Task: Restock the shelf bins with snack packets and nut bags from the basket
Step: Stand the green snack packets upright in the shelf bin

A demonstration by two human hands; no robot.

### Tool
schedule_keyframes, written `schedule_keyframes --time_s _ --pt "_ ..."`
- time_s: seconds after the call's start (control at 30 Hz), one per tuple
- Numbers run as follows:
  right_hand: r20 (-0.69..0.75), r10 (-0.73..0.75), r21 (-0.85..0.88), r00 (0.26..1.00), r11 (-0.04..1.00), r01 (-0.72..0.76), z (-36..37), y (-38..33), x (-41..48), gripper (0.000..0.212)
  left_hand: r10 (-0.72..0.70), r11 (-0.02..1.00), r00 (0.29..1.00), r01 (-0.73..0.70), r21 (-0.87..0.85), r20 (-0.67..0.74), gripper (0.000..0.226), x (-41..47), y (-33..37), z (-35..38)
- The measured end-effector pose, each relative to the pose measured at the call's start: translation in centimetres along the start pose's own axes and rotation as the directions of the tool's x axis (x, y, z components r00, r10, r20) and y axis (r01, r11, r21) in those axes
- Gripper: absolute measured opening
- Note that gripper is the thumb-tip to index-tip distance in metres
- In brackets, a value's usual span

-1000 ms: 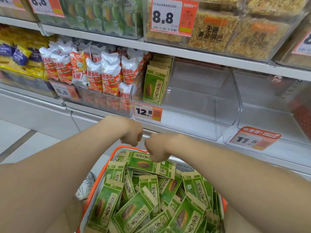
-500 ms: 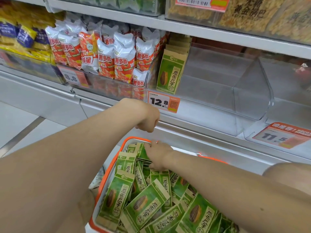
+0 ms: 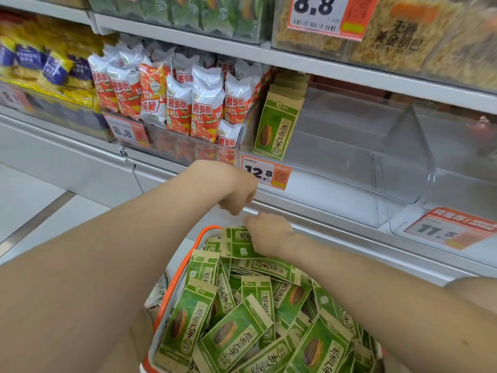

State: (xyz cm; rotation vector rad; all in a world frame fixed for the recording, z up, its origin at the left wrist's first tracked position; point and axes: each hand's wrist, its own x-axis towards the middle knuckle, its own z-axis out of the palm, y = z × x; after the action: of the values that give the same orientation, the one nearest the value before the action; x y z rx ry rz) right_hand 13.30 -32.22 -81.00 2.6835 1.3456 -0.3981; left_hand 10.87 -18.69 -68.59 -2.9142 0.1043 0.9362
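An orange-rimmed basket (image 3: 197, 239) below me is piled with green sunflower-seed bags (image 3: 234, 340). My right hand (image 3: 270, 234) reaches into its far end and grips a green bag (image 3: 236, 242) by its edge, held slightly above the pile. Just above that, in front of the shelf edge, my left hand (image 3: 238, 196) is curled in a fist with nothing visible in it. On the shelf, a clear bin (image 3: 403, 157) holds one row of the same green bags (image 3: 279, 125) against its left wall, above a 12.8 price tag (image 3: 265, 173).
Red and white snack packets (image 3: 177, 103) fill the bin to the left, with yellow and blue packets (image 3: 48, 65) beyond. Another clear bin with an 11.5 tag (image 3: 446, 230) stands at the right. The upper shelf (image 3: 322, 63) overhangs the bins.
My right hand went down into the far end of the basket and took hold of a green bag. My left fist rose slightly towards the shelf edge. The view shifted closer.
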Motion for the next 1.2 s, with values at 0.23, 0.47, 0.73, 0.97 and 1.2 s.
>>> schedule_keyframes --time_s 0.23,0.47,0.73,0.97,1.2 --pt "-0.196 0.141 0.411 0.97 0.91 -0.049 -4.6 1.1 -2.2 0.025 -0.068 0.991 0.997 0.071 -0.115 0.024 0.083 -1.7 -0.9 -0.4" --pt "-0.417 0.273 0.649 0.867 0.758 0.073 -6.4 2.3 -5.0 0.03 -0.138 0.76 0.972 -0.019 -0.65 -0.19 0.032 -3.6 0.2 -1.7" --pt "-0.574 0.132 0.656 0.808 0.664 0.358 -10.8 2.7 -8.7 0.021 -0.373 0.043 0.914 -0.152 -0.988 -0.157 0.014 -4.3 2.1 -2.8" --pt "-0.729 0.218 0.518 0.649 0.795 0.315 -12.6 5.1 -8.6 0.037 -0.341 -0.394 0.928 -0.286 -0.874 -0.15 0.025 -4.6 3.2 -3.7" --pt "-0.458 0.536 0.864 0.709 0.454 0.215 -12.7 4.9 -7.3 0.067 -0.389 -0.007 0.843 -0.406 -0.914 -0.372 0.04 -3.7 4.3 -2.6"
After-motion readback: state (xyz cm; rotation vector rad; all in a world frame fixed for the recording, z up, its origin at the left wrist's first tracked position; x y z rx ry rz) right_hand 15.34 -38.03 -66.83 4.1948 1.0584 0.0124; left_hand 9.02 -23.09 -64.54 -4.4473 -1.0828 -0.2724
